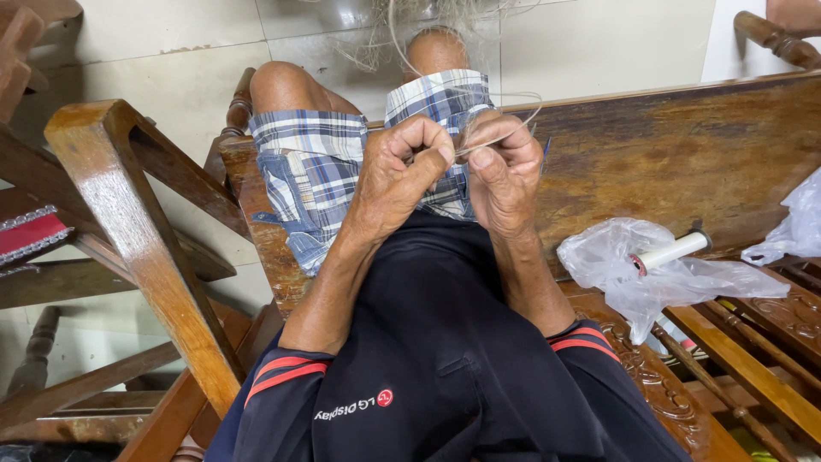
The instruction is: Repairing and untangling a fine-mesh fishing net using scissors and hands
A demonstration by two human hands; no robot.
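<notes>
Left hand point(402, 175) and right hand point(505, 171), fingers pinching thin thread point(513, 128) close together over lap for tension; white spool point(671, 252) on plastic bag point(616, 265), near right for reach.

two hands point(402, 175), one white spool point(671, 251), two clear plastic bags point(607, 257), one wooden bench point(676, 145)

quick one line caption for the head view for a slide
Seated on a carved wooden bench, the left hand and right hand pinch thin pale line together above plaid shorts.
</notes>
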